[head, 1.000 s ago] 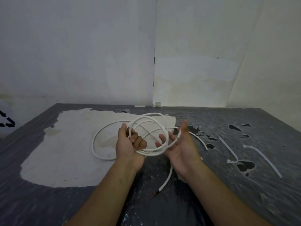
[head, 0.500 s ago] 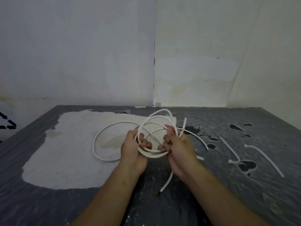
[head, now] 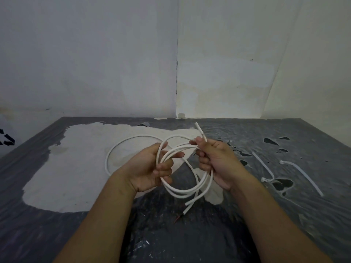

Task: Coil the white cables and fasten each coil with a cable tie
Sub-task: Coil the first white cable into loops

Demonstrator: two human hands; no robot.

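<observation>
A white cable (head: pixel 182 190) is wound into several loose loops between my hands, above the table's middle. My left hand (head: pixel 150 168) grips the left side of the coil, fingers curled round the strands. My right hand (head: pixel 214 160) grips the right side, and one cable end (head: pixel 200 130) sticks up past its fingers. Another end with bare wire (head: pixel 185 211) hangs down below the coil. One large loop (head: pixel 114 150) trails off to the left onto the table. Two white cable ties (head: pixel 266 168) (head: pixel 305 177) lie on the table to the right.
The table is covered in dark plastic sheeting (head: pixel 284 215), torn in places at the right. A large pale bare patch (head: pixel 76 168) shows on the left half. White walls meet in a corner right behind the table.
My right hand went from open beside the coil to gripping it, and has drawn the cable end up beyond its fingers. The coil has swung lower and wider between my hands.
</observation>
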